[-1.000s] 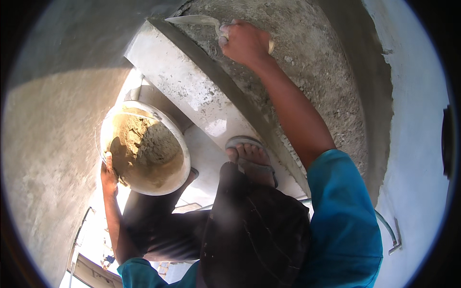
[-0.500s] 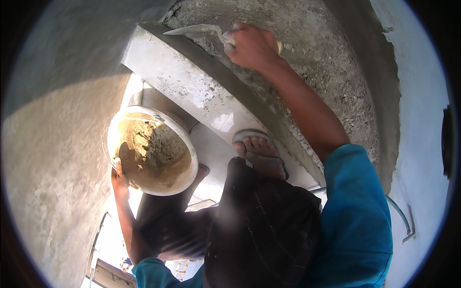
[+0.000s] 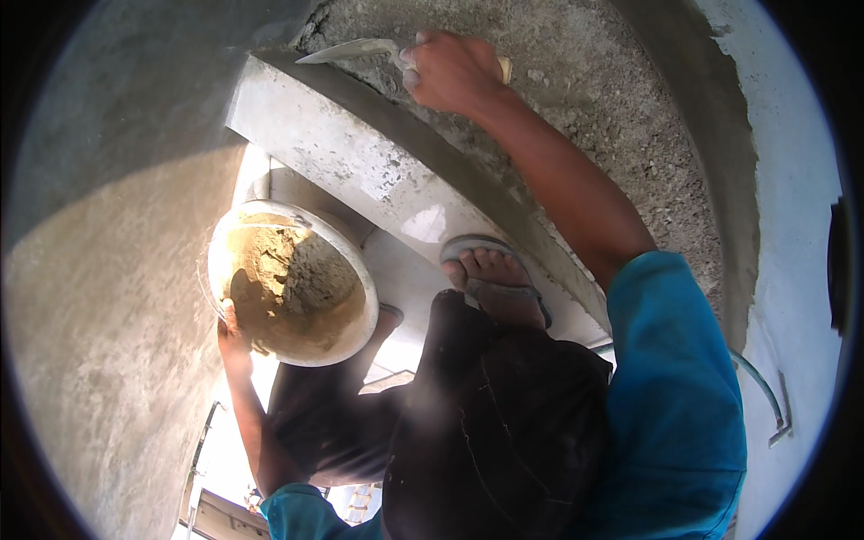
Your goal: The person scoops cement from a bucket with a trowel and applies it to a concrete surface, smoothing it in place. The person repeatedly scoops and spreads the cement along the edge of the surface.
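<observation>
My right hand (image 3: 453, 72) is closed round the light handle of a trowel (image 3: 346, 51). The blade points left and lies over the grey mortar band (image 3: 396, 121) along the ledge's inner edge, close to the far corner; I cannot tell whether it touches. At the left, my left hand (image 3: 234, 337) grips the rim of a white bucket (image 3: 367, 310), thumb over the edge. The bucket leans toward me, and grey mortar (image 3: 310, 274) sits inside, partly sunlit. The fingers behind the bucket are hidden.
A pale ledge (image 3: 310, 117) runs diagonally below the rough grey bed (image 3: 621, 117). My sandalled foot (image 3: 499, 279) rests against it. A plastered wall (image 3: 99, 270) rises at the left, a white wall (image 3: 792, 243) at the right. A thin green hose (image 3: 760, 387) hangs at lower right.
My right hand and the trowel have shifted slightly left and up, toward the far corner. The bucket and my left hand appear a little farther right, as the view has moved slightly.
</observation>
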`<state>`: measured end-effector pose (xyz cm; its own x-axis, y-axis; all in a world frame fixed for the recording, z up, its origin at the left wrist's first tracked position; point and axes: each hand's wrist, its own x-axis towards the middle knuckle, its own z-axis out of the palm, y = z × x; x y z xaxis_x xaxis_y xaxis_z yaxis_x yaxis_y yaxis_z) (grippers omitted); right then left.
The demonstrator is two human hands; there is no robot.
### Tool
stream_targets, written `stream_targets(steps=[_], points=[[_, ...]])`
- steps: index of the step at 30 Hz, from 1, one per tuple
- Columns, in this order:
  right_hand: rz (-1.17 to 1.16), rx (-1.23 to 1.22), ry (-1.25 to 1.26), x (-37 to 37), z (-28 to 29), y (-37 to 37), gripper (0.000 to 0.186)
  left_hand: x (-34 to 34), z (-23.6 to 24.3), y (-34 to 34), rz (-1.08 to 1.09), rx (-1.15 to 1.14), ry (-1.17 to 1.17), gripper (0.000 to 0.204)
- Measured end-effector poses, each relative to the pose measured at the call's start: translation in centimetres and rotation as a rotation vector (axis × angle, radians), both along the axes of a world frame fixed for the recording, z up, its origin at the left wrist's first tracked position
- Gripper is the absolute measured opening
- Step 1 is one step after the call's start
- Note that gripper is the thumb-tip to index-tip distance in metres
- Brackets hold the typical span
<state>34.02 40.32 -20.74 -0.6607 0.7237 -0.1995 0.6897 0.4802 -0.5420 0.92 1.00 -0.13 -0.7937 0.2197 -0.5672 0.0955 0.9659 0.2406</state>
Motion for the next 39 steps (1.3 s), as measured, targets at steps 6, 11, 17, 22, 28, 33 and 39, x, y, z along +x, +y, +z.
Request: stream_targets(steps=[6,11,17,22,28,33,39], points=[[-0.053,0.037,0.118,1.7,0.6,-0.2,0.024,1.3,1.6,2.5,0.049,-0.11,-0.116,0.062],[-0.019,-0.013,0.018,0.0,3.0,0.8,0.032,-0.1,1.2,1.1,-0.02,-0.056,-0.07,0.067],[0.018,-0.015,-0.024,3.1,4.2,-0.7,0.033,0.9,1.5,2.7,0.044,-0.1,-0.093,0.067],[-0.097,-0.074,0.011,12.5,4.5,-4.9,0.036,-2.7,0.0,-0.5,0.017,0.053,-0.158,0.071],[-0.416,-0.559,-0.122,24.4,3.5,-14.1,0.039,-2.8,0.9,-0.2,0.081,0.041,-0.207,0.072],[-0.527,-0.655,-0.263,30.5,2.0,-21.4,0.043,-1.5,1.2,2.1,0.074,0.028,-0.12,0.058],[-0.504,-0.511,-0.319,32.6,-0.9,-25.5,0.045,2.0,4.0,5.4,-0.142,0.185,-0.483,0.057]])
